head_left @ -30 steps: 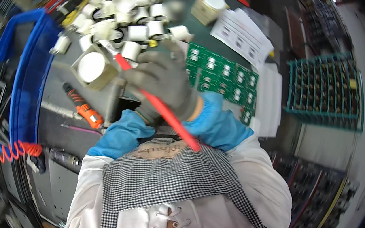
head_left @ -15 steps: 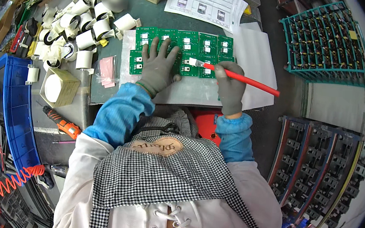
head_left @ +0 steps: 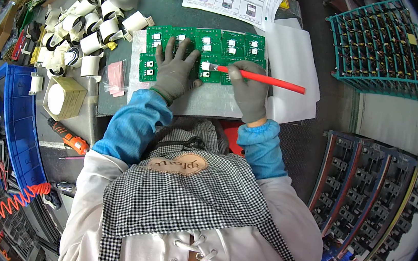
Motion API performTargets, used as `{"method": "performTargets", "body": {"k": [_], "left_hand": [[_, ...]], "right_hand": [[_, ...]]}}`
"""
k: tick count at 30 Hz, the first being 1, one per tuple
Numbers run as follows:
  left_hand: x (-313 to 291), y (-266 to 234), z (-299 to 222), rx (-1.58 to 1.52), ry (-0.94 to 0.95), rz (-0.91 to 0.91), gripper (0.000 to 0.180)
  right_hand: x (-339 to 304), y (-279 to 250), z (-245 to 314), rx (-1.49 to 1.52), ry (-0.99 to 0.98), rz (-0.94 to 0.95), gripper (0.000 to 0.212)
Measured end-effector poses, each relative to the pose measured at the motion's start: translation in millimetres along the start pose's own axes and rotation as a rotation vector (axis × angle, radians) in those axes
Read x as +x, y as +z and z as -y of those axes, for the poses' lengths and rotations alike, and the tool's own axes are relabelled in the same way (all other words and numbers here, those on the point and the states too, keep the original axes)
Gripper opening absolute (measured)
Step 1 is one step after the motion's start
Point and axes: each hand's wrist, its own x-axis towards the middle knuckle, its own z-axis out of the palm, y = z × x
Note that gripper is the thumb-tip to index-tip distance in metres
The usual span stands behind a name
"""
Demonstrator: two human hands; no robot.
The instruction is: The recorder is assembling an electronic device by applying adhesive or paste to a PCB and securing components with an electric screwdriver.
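Observation:
Several green circuit boards (head_left: 209, 33) lie in two rows on a pale sheet (head_left: 206, 107), each with small white or dark square parts. My left hand (head_left: 175, 75), in a grey glove, rests with fingers spread over the left part of the rows and hides some boards. In my right hand (head_left: 249, 95), also gloved, is a red-handled brush (head_left: 276, 80), gripped near its metal collar between thumb and fingers. Its handle points right. The white bristles are at a board in the near row, just right of my left hand; whether they press on it is hard to tell.
White rollers (head_left: 91, 43) are piled at left, beside a small bag of pink pieces (head_left: 116, 77). Printed sheets (head_left: 229, 1) lie at the far side. An orange power screwdriver (head_left: 71, 138) and a blue bin (head_left: 19, 124) are at lower left. Racks (head_left: 383, 52) stand at right.
My right hand has moved the brush left along the near row, toward my left hand. My left hand stays spread on the boards. The whole view has shifted slightly.

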Motion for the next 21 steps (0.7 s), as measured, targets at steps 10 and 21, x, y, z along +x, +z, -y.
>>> {"method": "performTargets", "body": {"k": [10, 21], "left_hand": [[-1, 1, 0, -0.012, 0.004, 0.0, 0.094], [-2, 5, 3, -0.034, 0.016, -0.003, 0.095]], "right_hand": [[2, 3, 0, -0.142, -0.15, -0.016, 0.016], [-12, -3, 0, -0.204, -0.03, 0.008, 0.016]]}}
